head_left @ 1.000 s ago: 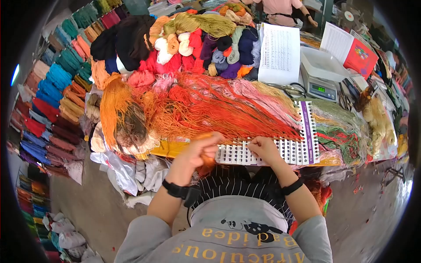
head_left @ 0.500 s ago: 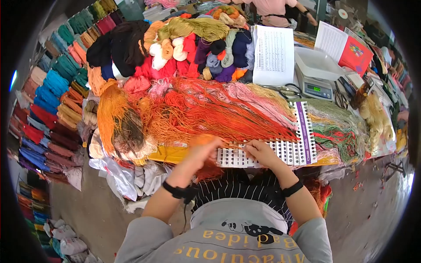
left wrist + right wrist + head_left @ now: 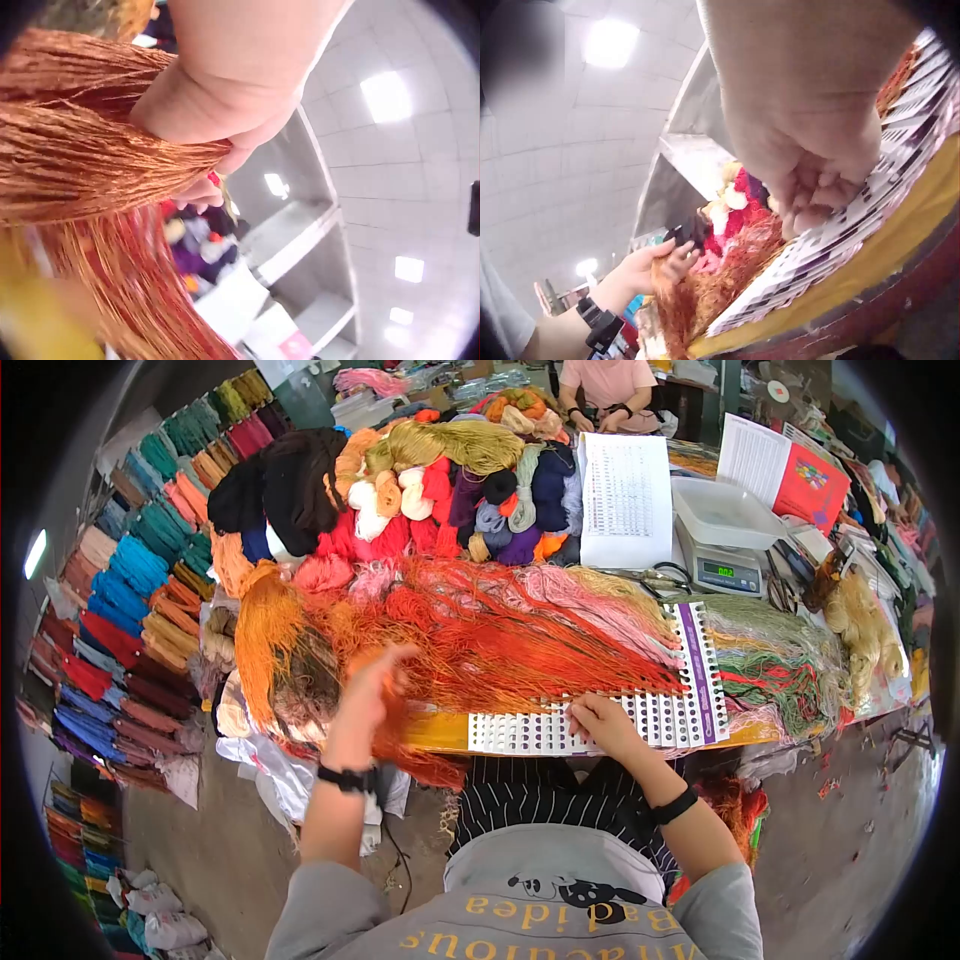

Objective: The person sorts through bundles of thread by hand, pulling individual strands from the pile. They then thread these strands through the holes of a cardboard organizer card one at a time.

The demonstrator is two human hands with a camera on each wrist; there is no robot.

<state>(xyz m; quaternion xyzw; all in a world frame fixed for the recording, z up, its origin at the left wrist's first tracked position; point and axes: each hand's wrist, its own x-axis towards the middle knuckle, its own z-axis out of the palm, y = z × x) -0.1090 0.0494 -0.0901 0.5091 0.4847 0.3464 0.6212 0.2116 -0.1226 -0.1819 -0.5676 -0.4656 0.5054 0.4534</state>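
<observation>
In the left wrist view a rust-orange bundle of thread (image 3: 90,161) runs through my left hand (image 3: 225,90), thumb and fingers curled round it. The head view has my left hand (image 3: 368,685) at the table's left front, blurred, the bundle hanging below it. My right hand (image 3: 602,722) rests at the front edge of the white punched cards (image 3: 520,732), fingers curled against them; in the right wrist view its fingertips (image 3: 810,214) touch the cards' edge. Whether they pinch a card or thread is hidden. Long red and orange threads (image 3: 500,640) lie behind the cards.
Yarn skeins (image 3: 390,490) are heaped at the back. A printed sheet (image 3: 627,500), scissors (image 3: 668,575) and a scale with a clear tray (image 3: 728,570) lie at the back right. Beyond the table is another person (image 3: 612,390). Hanging skeins (image 3: 140,565) line the left.
My left hand has moved left, away from the right hand, drawing the orange bundle with it. My right hand has stayed near the cards' front edge. The person beyond has drawn their arms in.
</observation>
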